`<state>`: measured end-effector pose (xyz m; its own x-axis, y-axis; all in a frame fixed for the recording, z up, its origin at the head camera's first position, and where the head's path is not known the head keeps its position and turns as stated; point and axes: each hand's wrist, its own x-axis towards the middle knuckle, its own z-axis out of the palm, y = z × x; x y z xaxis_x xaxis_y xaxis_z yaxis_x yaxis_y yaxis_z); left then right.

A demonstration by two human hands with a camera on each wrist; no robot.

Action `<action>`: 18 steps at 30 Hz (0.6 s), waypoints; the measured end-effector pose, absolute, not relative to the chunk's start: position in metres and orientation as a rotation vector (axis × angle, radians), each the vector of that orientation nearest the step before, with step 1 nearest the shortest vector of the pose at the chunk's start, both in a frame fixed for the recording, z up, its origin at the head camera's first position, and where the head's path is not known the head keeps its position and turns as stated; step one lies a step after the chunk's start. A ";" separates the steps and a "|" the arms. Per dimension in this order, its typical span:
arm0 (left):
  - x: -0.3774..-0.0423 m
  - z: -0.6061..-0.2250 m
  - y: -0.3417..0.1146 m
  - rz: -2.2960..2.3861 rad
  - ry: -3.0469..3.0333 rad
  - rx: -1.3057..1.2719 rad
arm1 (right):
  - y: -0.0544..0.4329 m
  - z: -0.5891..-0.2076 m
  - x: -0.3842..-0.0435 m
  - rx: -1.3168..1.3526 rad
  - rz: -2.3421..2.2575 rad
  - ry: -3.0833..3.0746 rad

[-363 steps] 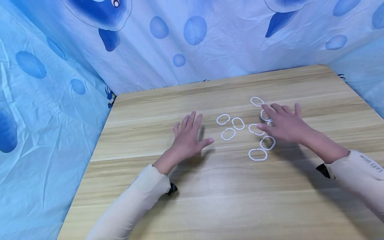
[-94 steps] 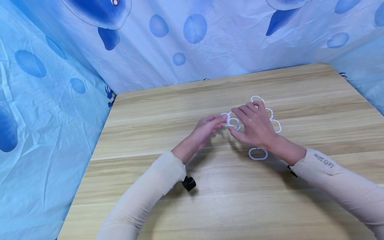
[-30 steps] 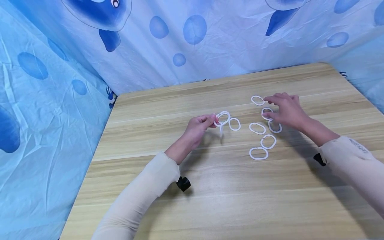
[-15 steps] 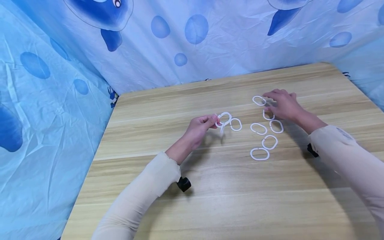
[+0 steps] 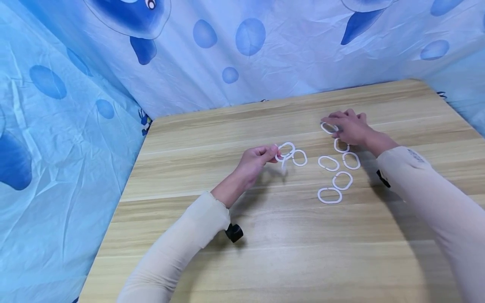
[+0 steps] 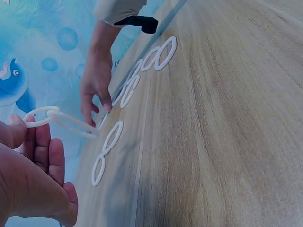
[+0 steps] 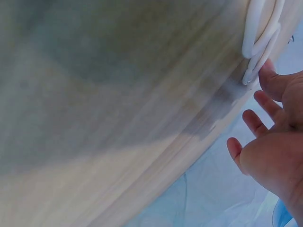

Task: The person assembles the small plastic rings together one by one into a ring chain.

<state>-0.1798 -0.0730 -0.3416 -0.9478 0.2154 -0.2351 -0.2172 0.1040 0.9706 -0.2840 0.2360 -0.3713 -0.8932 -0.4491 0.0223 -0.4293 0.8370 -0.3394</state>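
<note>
My left hand (image 5: 254, 163) pinches a white oval shower curtain ring (image 6: 39, 124) between thumb and fingers, above the table. A second linked ring (image 6: 73, 123) hangs from it. Below, two similar rings lie on the wood, the right one (image 5: 306, 160) fully visible in the head view. At the far side my right hand (image 5: 350, 128) reaches over another curtain ring (image 5: 328, 133). Its index finger lies at the ring's far edge and its thumb at the near right, with the other fingers loosely spread. In the right wrist view the thumb (image 7: 272, 80) meets a ring's edge.
Several more white rings lie on the wooden table (image 5: 288, 252) right of centre, among them a front ring (image 5: 329, 203) and a right ring (image 5: 359, 162). A blue curtain (image 5: 170, 84) with whale prints hangs behind the table and along its left side.
Since a second ago, my right hand has moved left and away from me onto the farthest ring. My left hand stays put with its linked rings, picked up from the table earlier.
</note>
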 end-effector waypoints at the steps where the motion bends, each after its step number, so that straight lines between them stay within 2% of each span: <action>1: -0.180 -0.341 -0.073 1.906 2.070 -0.003 | 0.236 -0.372 -0.286 -0.707 -0.513 2.940; 18: -0.182 -0.343 -0.076 1.893 2.065 -0.005 | 0.234 -0.371 -0.297 -0.715 -0.346 2.932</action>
